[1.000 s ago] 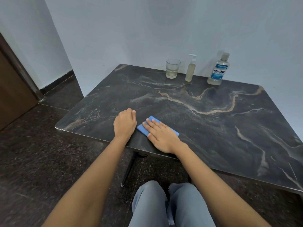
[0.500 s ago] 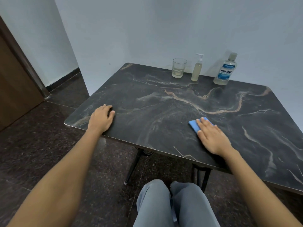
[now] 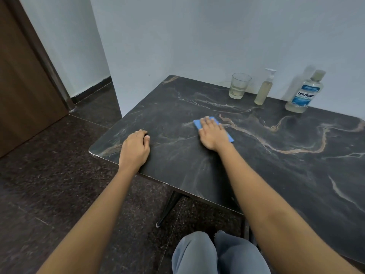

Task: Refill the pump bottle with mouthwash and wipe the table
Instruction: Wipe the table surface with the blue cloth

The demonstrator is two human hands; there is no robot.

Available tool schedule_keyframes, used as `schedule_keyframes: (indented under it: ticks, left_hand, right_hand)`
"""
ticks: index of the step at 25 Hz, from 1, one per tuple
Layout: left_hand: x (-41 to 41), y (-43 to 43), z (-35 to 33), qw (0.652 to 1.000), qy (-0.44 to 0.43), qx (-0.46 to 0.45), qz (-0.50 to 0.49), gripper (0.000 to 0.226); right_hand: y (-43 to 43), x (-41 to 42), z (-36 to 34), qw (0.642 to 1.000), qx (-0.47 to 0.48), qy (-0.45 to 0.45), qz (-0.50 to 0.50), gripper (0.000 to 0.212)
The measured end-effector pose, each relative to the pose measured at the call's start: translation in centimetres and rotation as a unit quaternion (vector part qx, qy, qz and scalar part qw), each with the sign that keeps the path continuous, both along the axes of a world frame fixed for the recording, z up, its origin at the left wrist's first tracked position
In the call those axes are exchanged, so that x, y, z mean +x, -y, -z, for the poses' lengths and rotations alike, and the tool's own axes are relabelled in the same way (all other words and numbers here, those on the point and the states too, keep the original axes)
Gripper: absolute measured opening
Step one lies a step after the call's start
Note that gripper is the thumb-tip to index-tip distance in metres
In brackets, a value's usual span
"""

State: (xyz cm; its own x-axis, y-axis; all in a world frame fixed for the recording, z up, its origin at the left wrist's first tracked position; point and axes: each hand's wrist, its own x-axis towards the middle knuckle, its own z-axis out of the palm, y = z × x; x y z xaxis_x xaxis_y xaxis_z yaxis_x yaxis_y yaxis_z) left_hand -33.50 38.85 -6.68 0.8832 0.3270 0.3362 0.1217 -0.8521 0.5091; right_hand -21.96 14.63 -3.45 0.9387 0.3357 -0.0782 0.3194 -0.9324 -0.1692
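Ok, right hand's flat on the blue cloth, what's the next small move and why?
Probably slide the right hand and blue cloth rightward across the table, pressing flat. The cloth sits left of centre, the left hand rests near the near-left corner, and a wide stretch lies to the right. Keep short of the glass, pump bottle and mouthwash bottle at the far edge.

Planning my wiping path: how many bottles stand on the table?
2: the pump bottle at the back edge, right of the glass; the mouthwash bottle farther right. None looks hidden.
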Motion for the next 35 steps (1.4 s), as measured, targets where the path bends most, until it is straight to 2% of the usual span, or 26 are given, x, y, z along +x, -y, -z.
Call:
schedule_keyframes:
  ticks: [4, 9, 12, 15, 18, 20, 22, 24, 28, 31, 35]
  left_hand:
    - [0.1, -0.5, -0.1, 1.0, -0.003, -0.025, -0.018, 0.036]
    - [0.4, -1.0, -0.4, 0.999, -0.04, -0.028, -0.005, 0.04]
    - [0.4, -1.3, -0.4, 0.998, -0.046, -0.033, 0.001, 0.041]
    - [0.3, -0.7, -0.3, 0.999, -0.037, -0.024, -0.006, 0.041]
    - [0.1, -0.4, -0.3, 0.999, -0.001, -0.034, -0.013, 0.037]
    - [-0.5, -0.6, -0.7, 0.994, 0.031, -0.094, -0.035, 0.038]
    - [-1.0, -0.6, -1.0, 0.984, 0.055, -0.154, -0.071, 0.04]
    - [-1.2, -0.8, -1.3, 0.971, 0.071, -0.203, -0.106, 0.038]
    - [-1.4, -3.4, -1.7, 0.961, 0.052, -0.235, -0.135, 0.038]
    - [-1.3, -5.4, -1.6, 0.968, 0.034, -0.219, -0.12, 0.039]
    - [0.2, -4.5, -1.8, 0.967, 0.021, -0.206, -0.151, 0.04]
  right_hand:
    - [-4.9, -6.6, 1.1, 0.986, -0.005, 0.01, -0.165, 0.055]
    - [1.6, -14.0, 1.0, 0.946, 0.01, 0.017, -0.325, 0.053]
    - [6.9, -13.4, 0.6, 0.952, 0.007, 0.018, -0.306, 0.053]
    - [9.1, -8.8, 0.6, 0.981, 0.001, 0.038, -0.19, 0.052]
    - [6.0, -3.5, 0.2, 0.999, 0.003, 0.02, -0.045, 0.051]
    - [1.4, -2.1, -0.1, 1.0, 0.001, 0.007, -0.019, 0.053]
    - [-4.0, -3.5, 0.1, 0.997, -0.002, 0.007, -0.078, 0.053]
    - [-8.1, -7.5, 0.9, 0.984, -0.007, 0.018, -0.178, 0.054]
    - [-6.7, -14.3, 1.6, 0.948, 0.026, 0.023, -0.315, 0.053]
    - [-5.2, -14.3, 1.1, 0.936, 0.02, 0.004, -0.351, 0.052]
    - [-9.4, -10.3, 0.5, 0.946, 0.023, -0.011, -0.323, 0.051]
